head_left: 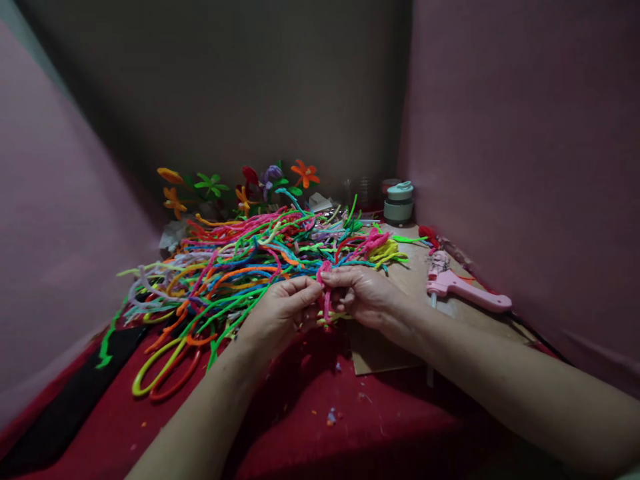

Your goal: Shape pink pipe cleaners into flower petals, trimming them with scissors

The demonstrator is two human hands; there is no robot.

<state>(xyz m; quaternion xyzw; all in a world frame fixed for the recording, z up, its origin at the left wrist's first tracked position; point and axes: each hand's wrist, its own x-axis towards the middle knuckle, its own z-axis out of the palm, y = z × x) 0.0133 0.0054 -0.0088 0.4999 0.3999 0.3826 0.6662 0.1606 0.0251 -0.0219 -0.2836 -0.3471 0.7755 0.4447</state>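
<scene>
A bent pink pipe cleaner piece (pixel 327 308) is between my two hands, in front of the pile. My left hand (pixel 283 308) pinches its left side between thumb and forefinger. From the right, my right hand (pixel 363 293) grips the same piece near its top, its other fingers curled beneath. Behind and left of both hands spreads a large heap of multicoloured pipe cleaners (pixel 235 267). A pink bundle (pixel 373 243) and a yellow bundle (pixel 390 255) lie at the heap's right end.
A pink glue gun (pixel 467 290) rests on a brown board (pixel 385 357) at the right. Behind stand a lidded jar (pixel 399 203) and pipe cleaner flowers (pixel 305 173). Red cloth (pixel 300 413) covers the table; a black strip (pixel 75 400) lies at left. Walls enclose the sides.
</scene>
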